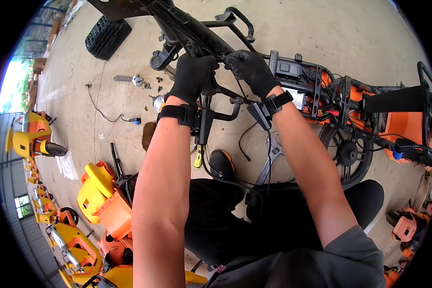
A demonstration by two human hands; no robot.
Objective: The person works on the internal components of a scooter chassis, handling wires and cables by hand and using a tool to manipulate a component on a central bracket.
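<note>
Black frame tube (197,33) sits pinched between our 2 gloved hands, left (192,77) and right (252,69), so we grip steady and keep the thin cable (242,91) clear.

A bare concrete floor (321,33) carried the work. Directly on it lay a black ribbed tyre (107,36), a grey metal tool (129,79) beside small loose fasteners (151,85), a thin black cable (103,113), and yellow-and-orange plastic body panels (103,194).
</note>
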